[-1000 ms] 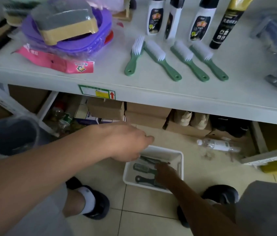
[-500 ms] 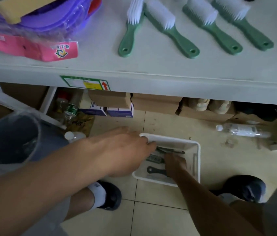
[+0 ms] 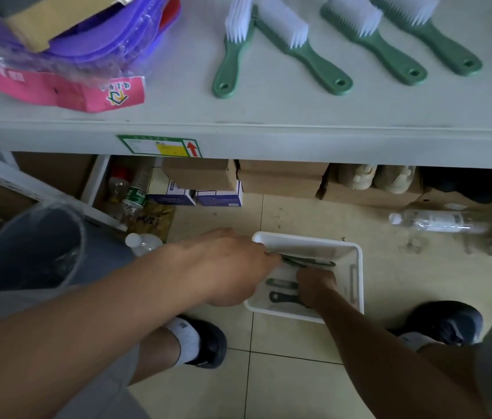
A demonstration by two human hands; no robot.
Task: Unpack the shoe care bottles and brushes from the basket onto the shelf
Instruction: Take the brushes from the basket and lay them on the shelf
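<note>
White shelf (image 3: 269,116), spanning the far half of the view; its far part is cut off by the upper frame edge. A green-framed label (image 3: 160,146) sits on its near edge. Purple basin (image 3: 102,34), far left on the shelf, wrapped in clear film and cropped at the top, holds a tan-and-grey block only partly in view; a pink packet (image 3: 57,89) lies under its near side. Grey bin (image 3: 33,249), on the floor at near left, contents too dark to make out. Cardboard boxes (image 3: 199,173), stacked below the shelf, their upper parts hidden by it. White basket (image 3: 305,244), on the tiled floor between the person's feet, its left rim covered by the left hand (image 3: 226,267). Four green brushes (image 3: 314,62) with white bristles lie side by side on the shelf, handles pointing near; the bristles of the two on the right are cropped. The left hand's fingers are curled at the basket's far-left corner, meeting the end of a dark green brush (image 3: 311,262) that lies across the far side; whether they grasp brush or rim cannot be told. Right hand (image 3: 314,282), knuckles up inside the basket, fingers hidden, grasp undeterminable. Clear bottle (image 3: 438,221), lying on the floor at right. Two more brush handles (image 3: 281,283) lie in the basket just left of the right hand, their heads hidden beneath it
</note>
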